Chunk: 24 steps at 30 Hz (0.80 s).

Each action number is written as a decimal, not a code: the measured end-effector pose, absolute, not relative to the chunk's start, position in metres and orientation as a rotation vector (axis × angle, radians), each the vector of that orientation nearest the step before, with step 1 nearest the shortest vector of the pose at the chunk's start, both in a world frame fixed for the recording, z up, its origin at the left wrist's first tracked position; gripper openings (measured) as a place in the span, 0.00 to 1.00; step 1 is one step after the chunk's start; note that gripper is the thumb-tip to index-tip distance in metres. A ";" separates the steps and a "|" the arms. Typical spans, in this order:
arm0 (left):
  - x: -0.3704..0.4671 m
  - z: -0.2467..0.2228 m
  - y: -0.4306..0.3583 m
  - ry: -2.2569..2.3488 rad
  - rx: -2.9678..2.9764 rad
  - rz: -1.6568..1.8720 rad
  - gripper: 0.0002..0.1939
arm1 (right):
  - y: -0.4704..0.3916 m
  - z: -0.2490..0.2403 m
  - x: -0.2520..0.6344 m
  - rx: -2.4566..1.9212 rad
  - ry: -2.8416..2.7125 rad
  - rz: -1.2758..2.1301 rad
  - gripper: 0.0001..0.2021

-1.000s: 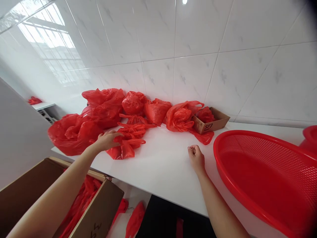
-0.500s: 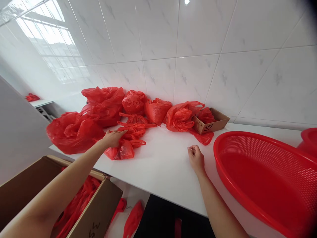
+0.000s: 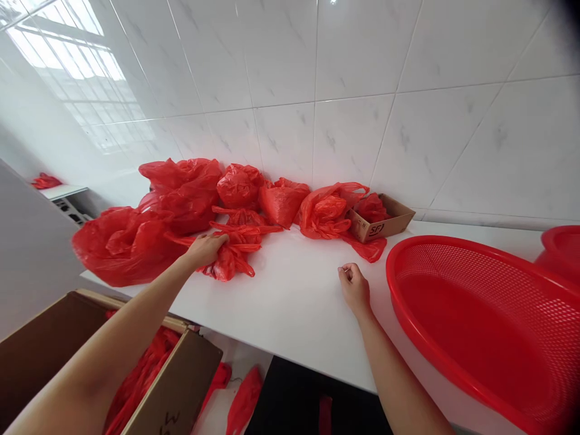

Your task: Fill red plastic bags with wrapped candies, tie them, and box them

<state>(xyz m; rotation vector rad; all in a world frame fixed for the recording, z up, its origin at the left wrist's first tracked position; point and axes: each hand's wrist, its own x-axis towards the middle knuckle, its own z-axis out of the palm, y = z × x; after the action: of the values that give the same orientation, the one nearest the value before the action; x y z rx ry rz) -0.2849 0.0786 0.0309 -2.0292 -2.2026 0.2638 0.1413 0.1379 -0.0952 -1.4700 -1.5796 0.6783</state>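
Observation:
My left hand [image 3: 207, 249] is closed on a small red plastic bag [image 3: 226, 264] at the left part of the white table [image 3: 290, 296]. More small red bags [image 3: 244, 228] lie just beyond its fingers. To its left sits a large, full red bag [image 3: 124, 244]. My right hand [image 3: 355, 286] is held with curled fingers over the table, left of a big red basket [image 3: 475, 320]. Whether anything is pinched in the right fingers is too small to make out.
Filled red bags [image 3: 283, 200] line the tiled wall, beside a small cardboard box [image 3: 385, 228] holding red plastic. A large open carton [image 3: 181, 368] with red bags stands below the table's front left. Another red basket [image 3: 564, 248] is at the far right.
My left hand has closed on the small bag, which is now gathered up and lifted slightly. My right hand keeps its pose. The whole view has shifted a little.

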 end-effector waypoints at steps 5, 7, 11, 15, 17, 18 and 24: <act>-0.285 0.014 0.100 -2.185 -1.850 0.165 0.18 | 0.138 -0.095 0.141 -1.461 -1.587 0.662 0.13; -0.284 0.007 0.106 -2.181 -1.802 0.132 0.18 | 0.137 -0.094 0.141 -1.455 -1.594 0.659 0.13; -0.282 -0.006 0.111 -2.157 -1.780 0.066 0.19 | 0.136 -0.091 0.140 -1.456 -1.598 0.667 0.13; -0.283 -0.014 0.111 -2.161 -1.807 0.008 0.19 | 0.137 -0.091 0.139 -1.460 -1.595 0.675 0.12; -0.286 -0.011 0.109 -2.175 -1.831 -0.022 0.19 | 0.136 -0.091 0.138 -1.460 -1.595 0.675 0.12; -0.287 -0.008 0.107 -2.181 -1.845 -0.038 0.19 | 0.136 -0.091 0.138 -1.460 -1.593 0.673 0.12; -0.291 0.014 0.073 -2.217 -1.861 -0.204 0.29 | 0.139 -0.086 0.137 -1.458 -1.597 0.657 0.09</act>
<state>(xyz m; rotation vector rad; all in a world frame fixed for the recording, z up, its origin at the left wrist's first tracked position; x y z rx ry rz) -0.2913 0.0727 0.0137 -1.8614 -2.2166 -0.2044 0.1372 0.1390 -0.0861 -1.4577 -1.5975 0.6569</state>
